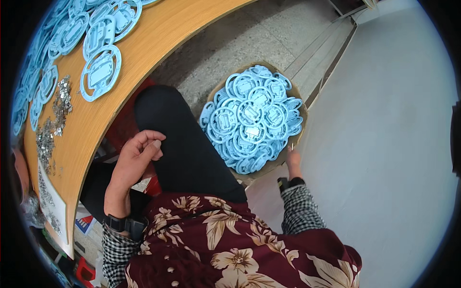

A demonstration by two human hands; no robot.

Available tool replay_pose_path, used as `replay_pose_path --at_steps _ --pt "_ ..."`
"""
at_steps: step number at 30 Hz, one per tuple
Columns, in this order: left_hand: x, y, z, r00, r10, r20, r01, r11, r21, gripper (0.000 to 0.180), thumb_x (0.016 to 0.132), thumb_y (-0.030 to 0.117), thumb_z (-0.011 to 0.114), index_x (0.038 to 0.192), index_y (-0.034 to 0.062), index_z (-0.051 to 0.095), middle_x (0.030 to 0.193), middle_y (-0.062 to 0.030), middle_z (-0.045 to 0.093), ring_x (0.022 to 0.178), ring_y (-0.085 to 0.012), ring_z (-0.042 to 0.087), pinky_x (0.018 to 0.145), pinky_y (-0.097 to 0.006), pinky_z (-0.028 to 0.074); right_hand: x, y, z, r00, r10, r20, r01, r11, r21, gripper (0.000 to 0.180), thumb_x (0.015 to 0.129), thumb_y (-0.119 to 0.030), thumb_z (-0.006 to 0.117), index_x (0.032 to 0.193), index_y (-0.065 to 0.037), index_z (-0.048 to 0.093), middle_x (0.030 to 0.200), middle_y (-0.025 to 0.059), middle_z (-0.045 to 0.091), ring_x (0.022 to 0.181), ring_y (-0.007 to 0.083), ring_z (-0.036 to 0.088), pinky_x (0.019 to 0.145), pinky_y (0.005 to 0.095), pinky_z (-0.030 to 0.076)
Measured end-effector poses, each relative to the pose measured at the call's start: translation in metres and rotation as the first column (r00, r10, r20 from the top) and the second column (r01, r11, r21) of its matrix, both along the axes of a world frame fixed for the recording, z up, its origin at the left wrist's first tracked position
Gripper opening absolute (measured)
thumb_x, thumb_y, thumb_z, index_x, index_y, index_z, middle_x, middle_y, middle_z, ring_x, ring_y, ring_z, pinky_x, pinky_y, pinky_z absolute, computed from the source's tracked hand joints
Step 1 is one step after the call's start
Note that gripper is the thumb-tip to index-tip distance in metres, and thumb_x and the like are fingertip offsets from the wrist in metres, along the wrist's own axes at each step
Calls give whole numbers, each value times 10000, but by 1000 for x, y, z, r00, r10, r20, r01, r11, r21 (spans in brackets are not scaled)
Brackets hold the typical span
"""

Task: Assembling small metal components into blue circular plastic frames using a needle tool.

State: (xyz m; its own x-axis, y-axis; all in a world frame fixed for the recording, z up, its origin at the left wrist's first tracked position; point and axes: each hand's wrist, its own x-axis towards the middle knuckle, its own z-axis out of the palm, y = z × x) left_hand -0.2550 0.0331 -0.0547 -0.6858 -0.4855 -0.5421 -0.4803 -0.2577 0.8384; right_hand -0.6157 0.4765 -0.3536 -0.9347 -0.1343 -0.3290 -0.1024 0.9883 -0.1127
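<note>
My left hand (137,161) is held over my left thigh, its fingers curled and the thumb pressed toward them. Anything inside that grip is hidden. Farther right, my right hand (294,163) is at the near right rim of a brown cardboard box (301,137), closed on its edge. Light blue round plastic parts (250,113), ring-shaped with a raised block in the middle, fill the box in a heap. The right hand's fingers are partly hidden.
A curved wooden table (139,53) at the left carries more blue parts (101,72), small shiny metal pieces (62,103) and a white board (53,206). A large grey-white panel (384,144) stands along the right. Speckled floor (230,43) shows behind the box.
</note>
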Motion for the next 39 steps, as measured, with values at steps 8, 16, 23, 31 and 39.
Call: replay_pose_path --at_steps 8,16,23,31,39 --pt "-4 -4 1 1000 -8 21 7 999 54 191 1029 153 544 1160 32 615 832 1 589 731 -61 564 583 -223 520 -6 -5 10 992 -1 127 -4 999 40 584 994 -489 502 975 60 703 987 326 676 967 490 655 873 543 506" --pt "-1 -5 -1 999 -25 38 27 998 -53 176 1021 174 566 1137 68 645 780 43 618 718 -18 560 597 -176 392 9 -4 4 1000 4 4 -4 999 34 537 1002 -469 498 958 30 694 988 312 680 917 500 657 830 560 511" --pt "-8 -6 -1 1000 -12 24 13 1000 -19 170 1021 172 568 1127 64 645 780 39 622 705 -18 557 600 -174 392 -8 -9 15 998 -36 58 39 998 -49 505 1007 -417 514 929 55 677 940 306 682 903 501 649 784 561 507" --pt "-5 -6 3 999 7 48 -6 1000 -13 193 1015 178 578 1125 42 658 810 23 621 781 -46 577 753 -220 476 2 -19 4 997 70 -32 -67 994 89 561 1001 -467 492 941 52 698 955 315 681 949 489 652 849 557 501" --pt "-3 -4 1 997 -8 72 12 999 -46 171 1017 183 568 1117 65 641 782 31 615 688 -25 559 605 -193 411 -22 2 26 990 58 127 -77 985 152 491 963 -440 577 937 33 705 944 274 703 912 470 670 788 521 531"
